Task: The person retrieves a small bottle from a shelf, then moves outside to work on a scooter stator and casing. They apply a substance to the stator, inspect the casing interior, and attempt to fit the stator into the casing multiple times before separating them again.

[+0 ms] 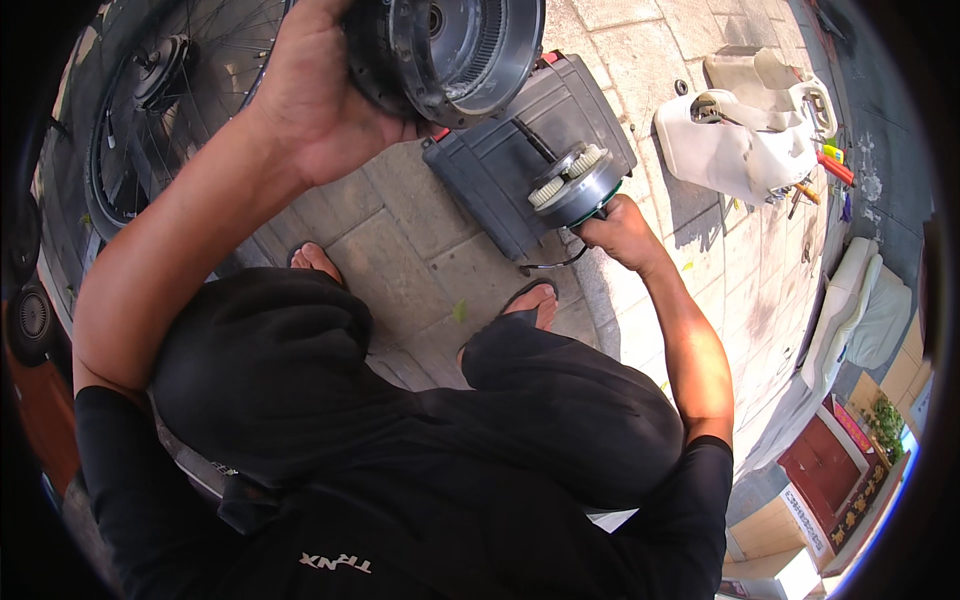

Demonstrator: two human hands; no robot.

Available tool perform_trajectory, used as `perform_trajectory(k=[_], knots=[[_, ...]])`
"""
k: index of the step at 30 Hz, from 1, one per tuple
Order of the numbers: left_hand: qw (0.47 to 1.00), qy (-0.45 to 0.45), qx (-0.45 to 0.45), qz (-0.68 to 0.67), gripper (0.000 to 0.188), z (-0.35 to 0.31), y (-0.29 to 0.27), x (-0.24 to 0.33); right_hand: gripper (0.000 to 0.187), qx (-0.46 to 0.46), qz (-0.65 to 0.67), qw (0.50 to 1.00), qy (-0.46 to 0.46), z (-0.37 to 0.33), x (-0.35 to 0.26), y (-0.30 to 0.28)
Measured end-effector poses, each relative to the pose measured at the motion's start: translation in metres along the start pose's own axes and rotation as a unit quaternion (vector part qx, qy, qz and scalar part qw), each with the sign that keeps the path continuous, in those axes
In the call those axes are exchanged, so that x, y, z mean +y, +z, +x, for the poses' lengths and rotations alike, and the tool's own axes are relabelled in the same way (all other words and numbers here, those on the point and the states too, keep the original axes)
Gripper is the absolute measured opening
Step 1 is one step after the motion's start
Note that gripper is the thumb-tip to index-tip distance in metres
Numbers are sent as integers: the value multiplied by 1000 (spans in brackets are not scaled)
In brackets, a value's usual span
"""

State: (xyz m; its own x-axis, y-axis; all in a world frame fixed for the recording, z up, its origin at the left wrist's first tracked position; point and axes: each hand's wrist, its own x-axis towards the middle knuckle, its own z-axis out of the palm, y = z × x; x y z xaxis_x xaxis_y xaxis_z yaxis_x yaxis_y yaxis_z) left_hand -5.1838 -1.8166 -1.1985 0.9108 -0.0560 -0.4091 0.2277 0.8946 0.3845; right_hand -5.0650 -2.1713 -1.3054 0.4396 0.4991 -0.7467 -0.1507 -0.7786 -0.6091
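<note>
My left hand [305,110] is raised at the upper middle, closed around a black hub motor shell [385,60]. The shell's open side shows a toothed ring gear inside. Lower and to the right, my right hand [622,235] grips the shaft end of a geared motor core [580,195]. This core has a round metal body with white toothed gears on its upper face. A dark axle sticks up from it, and a black cable [560,266] hangs below. Shell and core are apart from each other. Some of the fingers of both hands are hidden behind these parts.
Behind the core, a dark grey toolbox [475,185] with red latches lies on the paving. To the right stands a cut-open white plastic jug [735,145] holding tools, near a small black ring [681,87]. A spoked wheel [160,80] is at upper left.
</note>
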Motion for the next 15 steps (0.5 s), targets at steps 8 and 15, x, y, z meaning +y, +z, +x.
perform_trajectory(k=[8,15], knots=[[1000,-15,-15,23,61,13,-9,-1,25,-21,-99,995,4,15,-6,-18],[999,-32,-3,-6,61,16,-9,-2,21,-22,-236,971,-3,24,-48,-38]])
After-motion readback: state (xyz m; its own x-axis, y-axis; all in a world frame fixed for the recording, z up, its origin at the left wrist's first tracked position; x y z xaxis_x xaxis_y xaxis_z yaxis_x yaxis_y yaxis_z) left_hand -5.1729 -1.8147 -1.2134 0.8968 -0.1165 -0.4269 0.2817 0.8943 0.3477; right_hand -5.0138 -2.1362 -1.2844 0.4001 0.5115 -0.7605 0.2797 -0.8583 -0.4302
